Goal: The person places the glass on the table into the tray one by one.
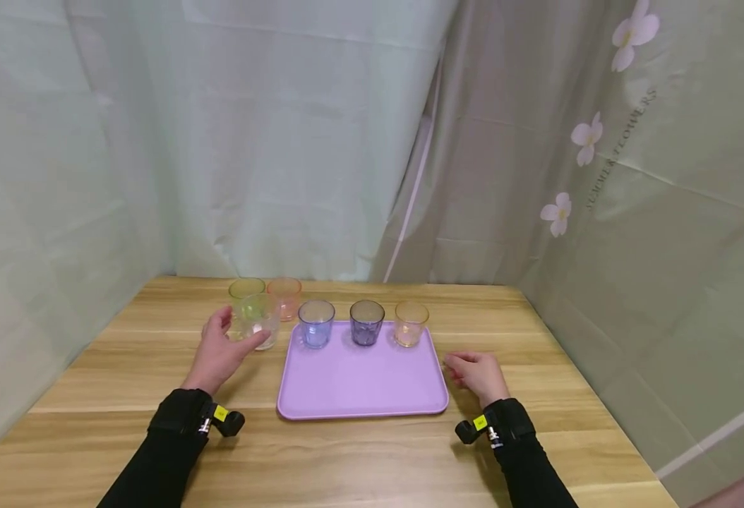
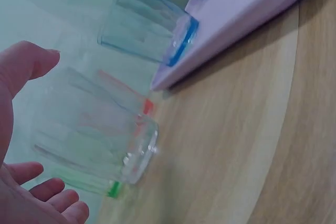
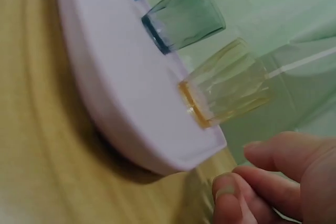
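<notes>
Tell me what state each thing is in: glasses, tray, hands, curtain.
Tray, lying flat
Clear glass, upright, off the tray
Green glass, upright, off the tray, partly hidden
Red glass, upright, off the tray
Blue glass, upright on the tray
Dark glass, upright on the tray
Amber glass, upright on the tray
Left hand, fingers open toward the clear glass
Right hand, fingers loosely curled, nothing visibly held
Curtain, hanging, creased

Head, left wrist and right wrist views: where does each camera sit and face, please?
Head: worn there, facing forward and down at the tray; left hand, right hand, sleeves show.
Left wrist: worn there, facing the clear glass; left hand shows.
Right wrist: worn there, facing the amber glass; right hand shows.
Both wrist views share the blue glass.
</notes>
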Motion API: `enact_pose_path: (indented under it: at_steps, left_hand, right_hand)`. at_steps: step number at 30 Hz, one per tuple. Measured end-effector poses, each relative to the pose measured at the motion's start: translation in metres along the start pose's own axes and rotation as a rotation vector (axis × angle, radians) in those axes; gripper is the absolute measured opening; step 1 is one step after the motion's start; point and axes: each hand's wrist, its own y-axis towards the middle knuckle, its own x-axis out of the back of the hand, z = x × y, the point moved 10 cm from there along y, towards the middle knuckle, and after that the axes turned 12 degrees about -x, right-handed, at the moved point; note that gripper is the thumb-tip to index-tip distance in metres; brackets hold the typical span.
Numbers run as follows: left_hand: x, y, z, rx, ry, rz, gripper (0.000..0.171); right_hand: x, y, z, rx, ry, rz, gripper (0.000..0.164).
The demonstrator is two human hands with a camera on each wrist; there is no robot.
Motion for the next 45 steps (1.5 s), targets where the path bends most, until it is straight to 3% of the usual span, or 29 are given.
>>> enact_pose_path:
  at_steps: [7,18,25,36,45]
  left_hand:
    - [-0.003,0.007,0.008,0.03,-0.014,0.022,0.12]
    - [-0.021,0.021,0.014,0.038,-0.075,0.04,0.117]
    - [-0.021,0.024,0.017,0.007,-0.081,0.044,0.11]
    - [-0.024,0.023,0.02,0.01,-0.037,0.066,0.109]
    - [-0.016,0.023,0.031,0.005,-0.026,0.027,0.095]
  right_hand:
    - [0.003,-0.008,-0.009,0.001,-0.042,-0.01,0.029]
    - [0.012,-0.03,-0.018,-0.001,-0.135,-0.04,0.03]
    - [0.003,-0.033,-0.014,0.05,-0.137,-0.037,0.028]
    - [-0.002,-0.029,-0.02,0.03,-0.131,-0.033,0.025]
    - [-0.007,-0.025,-0.011,0.07,-0.118,-0.024,0.025]
